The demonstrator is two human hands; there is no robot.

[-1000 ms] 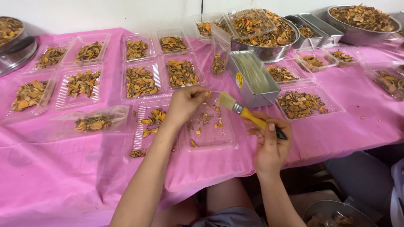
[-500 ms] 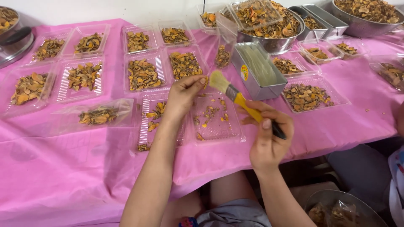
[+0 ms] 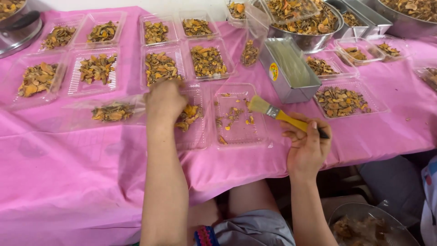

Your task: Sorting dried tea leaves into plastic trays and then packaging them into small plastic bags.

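On the pink plastic tablecloth [image 3: 68, 173], the left hand [image 3: 165, 101] had moved off the open clear plastic clamshell tray [image 3: 239, 119] to its left half, fingers curled down over orange dried pieces [image 3: 189, 114]. A yellow-handled flat brush [image 3: 277, 114] had dropped lower, bristles over the tray's right edge, gripped in the closed right hand [image 3: 308, 143]. Just behind stood a rectangular metal tin [image 3: 291, 73].

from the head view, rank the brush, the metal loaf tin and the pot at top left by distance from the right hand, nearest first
1. Brush: held in the right hand, bristles pointing left over a clear tray.
2. Metal loaf tin: up and slightly left of the hand, on the pink cloth.
3. Pot: far corner at top left, across the whole table.
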